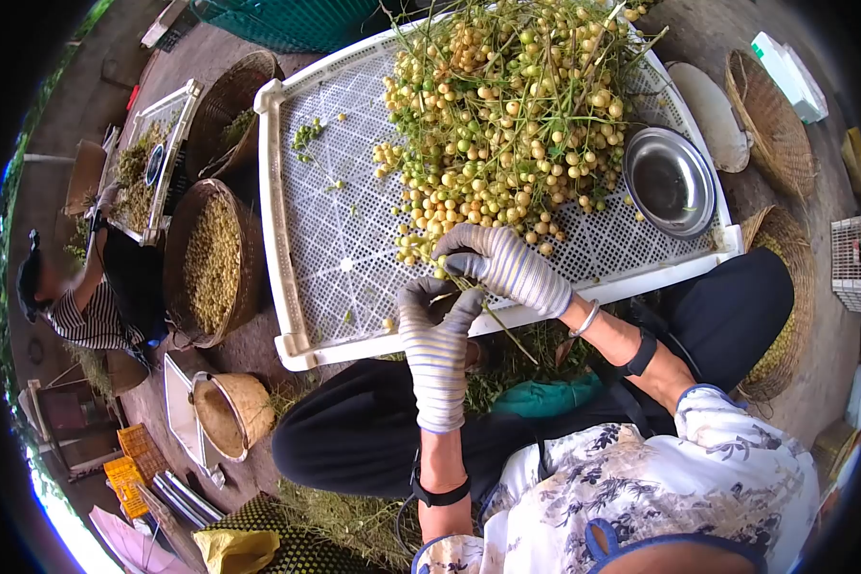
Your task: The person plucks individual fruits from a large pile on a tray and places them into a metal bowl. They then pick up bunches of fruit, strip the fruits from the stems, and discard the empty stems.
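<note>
One fruit heap and one metal bowl on one white tray; my left hand, fingers forward, and right hand, curled leftward, pinch one stem.

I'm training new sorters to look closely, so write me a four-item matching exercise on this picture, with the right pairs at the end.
Things:
1. Fruit heap
2. Metal bowl
3. Tray
4. Left hand

Descriptions:
A. White, with a perforated surface
B. Yellowish and green, tangled with stems
C. In a striped glove
D. Silver and round, beside the heap

Right pairs: 1-B, 2-D, 3-A, 4-C
</note>
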Demonstrator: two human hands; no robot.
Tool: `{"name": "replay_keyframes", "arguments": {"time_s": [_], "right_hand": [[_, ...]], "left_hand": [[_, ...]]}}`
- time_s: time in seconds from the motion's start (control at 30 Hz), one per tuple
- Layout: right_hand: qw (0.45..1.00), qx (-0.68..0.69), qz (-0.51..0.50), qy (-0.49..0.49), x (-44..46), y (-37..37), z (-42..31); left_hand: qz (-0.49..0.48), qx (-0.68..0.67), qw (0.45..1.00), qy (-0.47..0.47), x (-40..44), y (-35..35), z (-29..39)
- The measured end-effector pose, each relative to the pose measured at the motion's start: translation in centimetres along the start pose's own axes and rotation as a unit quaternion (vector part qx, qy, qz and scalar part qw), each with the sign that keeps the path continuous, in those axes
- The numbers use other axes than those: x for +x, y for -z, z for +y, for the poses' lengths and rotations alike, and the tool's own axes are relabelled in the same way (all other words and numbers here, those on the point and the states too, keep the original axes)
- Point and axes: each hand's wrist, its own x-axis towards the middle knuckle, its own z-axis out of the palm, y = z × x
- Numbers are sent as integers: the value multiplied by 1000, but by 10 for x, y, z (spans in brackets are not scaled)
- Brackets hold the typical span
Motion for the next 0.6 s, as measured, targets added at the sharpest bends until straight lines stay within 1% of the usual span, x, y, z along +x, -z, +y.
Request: {"name": "replay_keyframes", "arguments": {"time_s": [0.07,0.1,0.13,0.17,0.2,0.23,0.27,0.3,0.37,0.4,0.47,0.5,0.6], "right_hand": [[999,-30,-13,13,1,1,-3],[999,-45,-19,19,2,3,-6],[995,-98,-27,-19,0,6,-10],[995,-92,-24,-18,0,6,-10],[996,-86,-20,-17,-1,6,-9],[997,-79,-17,-16,0,4,-7],[996,-49,7,75,5,-1,0],[1000,11,-15,13,5,2,5],[984,128,-54,-111,2,9,7],[986,127,-54,-90,2,10,8],[981,151,-55,-106,2,10,6],[978,163,-55,-114,1,10,6],[999,42,-13,26,3,5,8]], "left_hand": [[25,37,999,-17,4,1,-11],[27,-22,999,18,5,0,-10],[28,-66,997,32,9,3,-16],[29,-109,993,45,14,7,-19],[30,-110,991,75,17,12,-20],[27,-103,992,66,16,15,-20],[25,-97,993,56,15,17,-20],[21,-90,995,47,14,18,-20],[11,-97,994,38,14,18,-20],[7,-110,993,38,15,19,-20],[5,-124,992,37,13,16,-15],[12,-104,994,29,12,15,-13],[35,-47,998,3,11,13,-16]]}}
